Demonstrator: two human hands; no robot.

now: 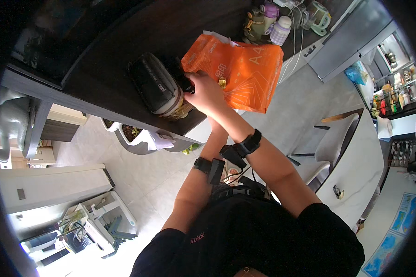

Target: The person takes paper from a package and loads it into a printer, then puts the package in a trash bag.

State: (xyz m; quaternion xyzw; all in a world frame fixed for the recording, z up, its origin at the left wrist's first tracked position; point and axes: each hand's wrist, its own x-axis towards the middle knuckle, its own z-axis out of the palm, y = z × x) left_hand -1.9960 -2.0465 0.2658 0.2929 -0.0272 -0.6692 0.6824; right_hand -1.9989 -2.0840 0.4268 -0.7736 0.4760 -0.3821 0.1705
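My right hand (pixel 208 90) reaches over the dark cabinet top (pixel 105 81), with thumb and fingers closed around a small black object (pixel 188 86) whose shape is mostly covered. Beneath it, my left hand is hidden behind the right one; only the left wrist (pixel 218 127) shows. Just left of the fingers lies a black zip case (pixel 152 83) bearing writing, with crinkled yellowish plastic (pixel 180 112) at its near end. To the right is a crumpled orange A4 paper wrapper (pixel 248 71), partly behind my right hand. A small gold foil piece (pixel 222 83) is beside my knuckles.
Several bottles (pixel 280 30), a clear jug (pixel 317 17) and white cables (pixel 301 45) stand toward the back right. Potted plants (pixel 131 133) are below the cabinet's front edge. A chair (pixel 332 138) and a marble-topped table (pixel 357 173) are to my right.
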